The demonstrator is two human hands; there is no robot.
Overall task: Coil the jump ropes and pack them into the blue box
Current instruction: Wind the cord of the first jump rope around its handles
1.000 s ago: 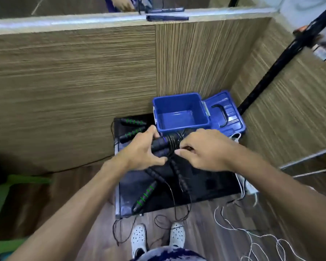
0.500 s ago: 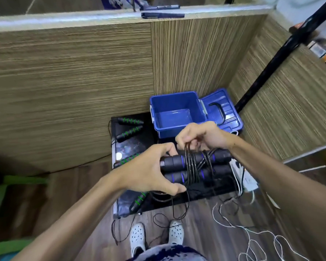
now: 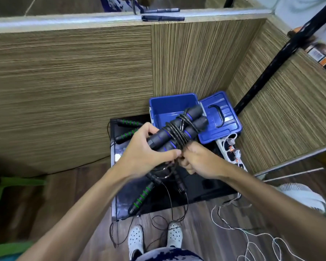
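The left hand (image 3: 145, 153) grips the near ends of two black handles with blue bands (image 3: 177, 132), held side by side with black cord (image 3: 177, 135) wound round their middle. Their far ends reach beyond the fingers over the open blue box (image 3: 169, 104), whose lid (image 3: 220, 117) lies just right of it. The right hand (image 3: 199, 161), touching the left at the fingertips, pinches the cord under the bundle. Below both hands, green-banded handles (image 3: 141, 196) and loose cord lie on a black mat (image 3: 205, 189); two more lie beyond the left hand.
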